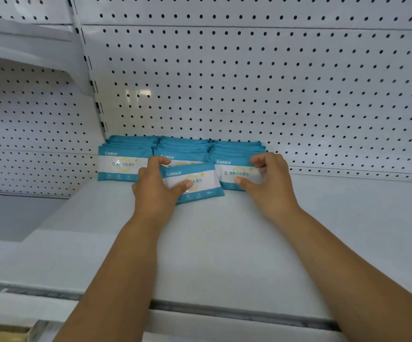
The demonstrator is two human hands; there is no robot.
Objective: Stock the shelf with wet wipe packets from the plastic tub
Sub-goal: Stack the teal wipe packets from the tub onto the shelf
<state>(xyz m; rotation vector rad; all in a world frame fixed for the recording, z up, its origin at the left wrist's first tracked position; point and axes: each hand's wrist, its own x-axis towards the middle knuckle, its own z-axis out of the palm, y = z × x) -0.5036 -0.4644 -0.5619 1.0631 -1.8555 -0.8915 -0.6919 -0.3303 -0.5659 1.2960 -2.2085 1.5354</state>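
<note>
Now L hand (153, 191) grips a tilted blue-white plastic wipe packet (196, 181) blocking the mid row (183, 149) w/ R hand (271, 184) pinching the right row's front packet (228, 167).

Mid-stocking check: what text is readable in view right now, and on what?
"卫生湿巾": left front blue-and-white wet wipe packet.
"生湿巾", "10": tilted packet in left hand.
"卫生湿巾": right front packet held by right hand.
Brand lines atop each packet: too blurred.
</note>
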